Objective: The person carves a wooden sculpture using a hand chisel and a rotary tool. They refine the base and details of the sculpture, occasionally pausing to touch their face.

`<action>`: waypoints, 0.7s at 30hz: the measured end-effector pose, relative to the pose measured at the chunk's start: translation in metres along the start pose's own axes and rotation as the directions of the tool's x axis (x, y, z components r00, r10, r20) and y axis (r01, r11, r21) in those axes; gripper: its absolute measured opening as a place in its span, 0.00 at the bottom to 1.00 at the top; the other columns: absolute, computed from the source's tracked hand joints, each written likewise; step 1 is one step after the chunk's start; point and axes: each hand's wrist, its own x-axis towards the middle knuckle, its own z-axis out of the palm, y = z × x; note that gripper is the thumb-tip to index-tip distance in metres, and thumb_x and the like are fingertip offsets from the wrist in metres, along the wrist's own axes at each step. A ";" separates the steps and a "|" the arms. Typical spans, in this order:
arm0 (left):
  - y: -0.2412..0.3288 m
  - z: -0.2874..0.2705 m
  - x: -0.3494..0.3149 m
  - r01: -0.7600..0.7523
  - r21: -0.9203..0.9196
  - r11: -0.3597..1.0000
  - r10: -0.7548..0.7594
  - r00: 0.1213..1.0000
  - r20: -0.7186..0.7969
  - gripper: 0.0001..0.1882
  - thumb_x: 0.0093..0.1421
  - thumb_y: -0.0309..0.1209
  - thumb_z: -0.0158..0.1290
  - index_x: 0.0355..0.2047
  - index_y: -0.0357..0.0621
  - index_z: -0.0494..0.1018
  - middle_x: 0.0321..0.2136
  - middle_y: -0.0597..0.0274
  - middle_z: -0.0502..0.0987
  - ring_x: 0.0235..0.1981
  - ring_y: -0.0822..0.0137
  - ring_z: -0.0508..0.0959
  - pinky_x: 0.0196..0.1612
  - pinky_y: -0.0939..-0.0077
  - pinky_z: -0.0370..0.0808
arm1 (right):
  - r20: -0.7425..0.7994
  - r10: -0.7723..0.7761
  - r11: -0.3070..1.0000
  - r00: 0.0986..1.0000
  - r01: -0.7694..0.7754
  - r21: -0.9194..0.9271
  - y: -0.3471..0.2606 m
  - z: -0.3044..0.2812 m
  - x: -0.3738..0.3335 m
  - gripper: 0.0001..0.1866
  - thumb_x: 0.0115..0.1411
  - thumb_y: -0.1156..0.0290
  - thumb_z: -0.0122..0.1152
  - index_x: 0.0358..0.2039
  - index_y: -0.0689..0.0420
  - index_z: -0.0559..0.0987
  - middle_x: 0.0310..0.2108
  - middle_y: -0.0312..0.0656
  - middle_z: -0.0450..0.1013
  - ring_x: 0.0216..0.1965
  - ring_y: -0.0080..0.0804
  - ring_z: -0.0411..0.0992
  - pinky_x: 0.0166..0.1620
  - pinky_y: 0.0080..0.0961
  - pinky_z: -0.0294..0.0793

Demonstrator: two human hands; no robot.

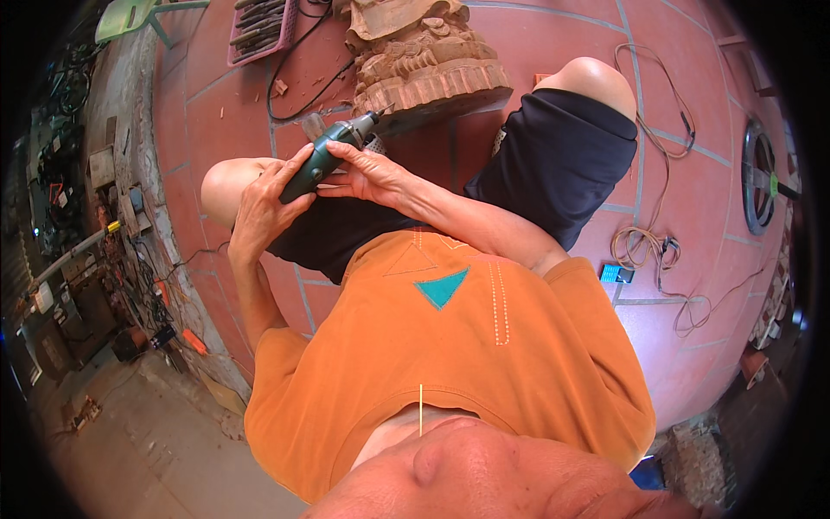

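I hold a dark green die grinder (313,170) with a grey metal nose and a thin bit that points up and to the right. My left hand (270,197) wraps round its rear body. The fingers and thumb of my right hand (370,176) grip it further forward, near the nose. Just beyond the bit stands a carved brown wooden piece (428,73), its upper part cut off by the picture's top edge. The bit looks close to the carving's lower left edge; whether they touch I cannot tell.
A pink basket (232,59) with several carving tools sits at the far left, beside a black cord (275,86). A green plastic chair (121,19) is in the far left corner. Brown cable (635,246) loops over the red tiles at right, near a round wheel-like object (750,177).
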 end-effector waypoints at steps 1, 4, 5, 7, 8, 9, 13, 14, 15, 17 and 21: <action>0.000 0.000 0.000 0.000 -0.002 1.000 0.000 1.000 0.000 0.39 0.48 0.28 0.63 0.63 0.55 0.67 0.40 0.50 0.77 0.41 0.51 0.79 0.47 0.60 0.75 | 0.000 0.001 1.000 1.000 -0.001 0.000 0.000 0.001 -0.001 0.24 0.61 0.60 0.68 0.52 0.56 0.71 0.50 0.43 0.72 0.52 0.45 0.74 0.56 0.46 0.77; 0.001 0.000 0.000 -0.006 -0.010 1.000 0.006 1.000 -0.001 0.39 0.48 0.28 0.63 0.63 0.55 0.67 0.41 0.50 0.78 0.42 0.51 0.79 0.48 0.60 0.75 | 0.005 0.003 1.000 1.000 -0.003 0.006 0.001 -0.001 0.000 0.25 0.61 0.59 0.68 0.52 0.56 0.71 0.50 0.43 0.72 0.52 0.45 0.74 0.57 0.47 0.76; 0.002 -0.001 0.000 -0.008 -0.013 1.000 0.008 1.000 -0.001 0.39 0.47 0.28 0.63 0.63 0.55 0.68 0.41 0.49 0.78 0.42 0.51 0.79 0.48 0.60 0.75 | 0.007 0.003 1.000 1.000 -0.003 0.011 0.002 -0.001 0.000 0.25 0.61 0.59 0.68 0.53 0.56 0.71 0.50 0.43 0.72 0.52 0.45 0.74 0.57 0.47 0.76; 0.001 -0.001 -0.001 -0.009 -0.018 1.000 0.009 1.000 0.004 0.40 0.47 0.28 0.63 0.63 0.56 0.68 0.42 0.49 0.78 0.43 0.51 0.79 0.49 0.60 0.75 | -0.001 0.004 1.000 1.000 -0.004 0.017 0.003 -0.001 0.000 0.25 0.61 0.59 0.68 0.53 0.56 0.70 0.51 0.43 0.71 0.52 0.45 0.73 0.57 0.47 0.76; 0.001 -0.001 -0.001 -0.006 -0.020 1.000 0.006 1.000 0.007 0.40 0.47 0.28 0.63 0.63 0.56 0.68 0.43 0.49 0.78 0.43 0.51 0.79 0.49 0.60 0.75 | -0.005 0.005 1.000 1.000 -0.005 0.020 0.004 -0.001 0.000 0.25 0.61 0.59 0.68 0.53 0.57 0.70 0.51 0.43 0.71 0.52 0.45 0.73 0.58 0.47 0.75; 0.000 -0.001 -0.001 -0.004 -0.022 1.000 0.004 1.000 0.011 0.40 0.47 0.28 0.63 0.63 0.56 0.68 0.43 0.48 0.78 0.43 0.50 0.79 0.49 0.60 0.75 | -0.008 0.002 1.000 1.000 -0.002 0.020 0.004 0.000 -0.001 0.26 0.60 0.59 0.69 0.53 0.56 0.70 0.50 0.44 0.71 0.52 0.44 0.74 0.56 0.47 0.77; 0.000 -0.003 -0.001 0.002 -0.027 1.000 -0.001 0.999 0.035 0.40 0.47 0.28 0.64 0.63 0.57 0.67 0.44 0.48 0.78 0.44 0.50 0.79 0.50 0.60 0.75 | -0.014 -0.006 1.000 1.000 0.006 0.017 0.006 0.002 -0.004 0.28 0.58 0.58 0.70 0.52 0.55 0.69 0.49 0.46 0.73 0.51 0.44 0.75 0.53 0.45 0.79; -0.001 -0.003 -0.001 0.000 -0.025 1.000 0.001 0.999 0.036 0.40 0.47 0.28 0.64 0.63 0.57 0.67 0.44 0.48 0.78 0.44 0.51 0.79 0.50 0.60 0.75 | -0.014 -0.007 1.000 1.000 0.008 0.015 0.006 0.003 -0.004 0.28 0.58 0.58 0.70 0.53 0.55 0.69 0.49 0.46 0.73 0.51 0.44 0.75 0.53 0.45 0.79; -0.001 -0.003 -0.002 -0.002 -0.023 1.000 0.003 0.999 0.037 0.40 0.47 0.28 0.64 0.63 0.57 0.67 0.44 0.48 0.78 0.44 0.51 0.79 0.50 0.60 0.75 | -0.011 -0.003 1.000 1.000 0.003 0.019 0.006 0.003 -0.005 0.28 0.58 0.58 0.70 0.53 0.56 0.69 0.50 0.45 0.72 0.52 0.45 0.74 0.55 0.46 0.78; 0.000 -0.004 -0.001 0.001 -0.027 1.000 0.000 0.999 0.043 0.40 0.47 0.28 0.63 0.63 0.56 0.68 0.44 0.48 0.78 0.45 0.51 0.79 0.50 0.60 0.75 | -0.006 0.007 1.000 1.000 -0.007 0.026 0.005 0.003 -0.006 0.26 0.60 0.58 0.68 0.53 0.57 0.70 0.51 0.44 0.70 0.54 0.45 0.72 0.58 0.46 0.76; -0.001 -0.004 -0.001 -0.014 -0.037 0.999 0.015 0.999 0.037 0.39 0.47 0.28 0.63 0.63 0.56 0.68 0.45 0.48 0.78 0.45 0.51 0.79 0.51 0.61 0.75 | -0.017 0.010 0.999 1.000 -0.010 0.038 0.008 0.003 -0.006 0.26 0.60 0.58 0.69 0.53 0.57 0.71 0.52 0.43 0.71 0.54 0.45 0.72 0.58 0.46 0.75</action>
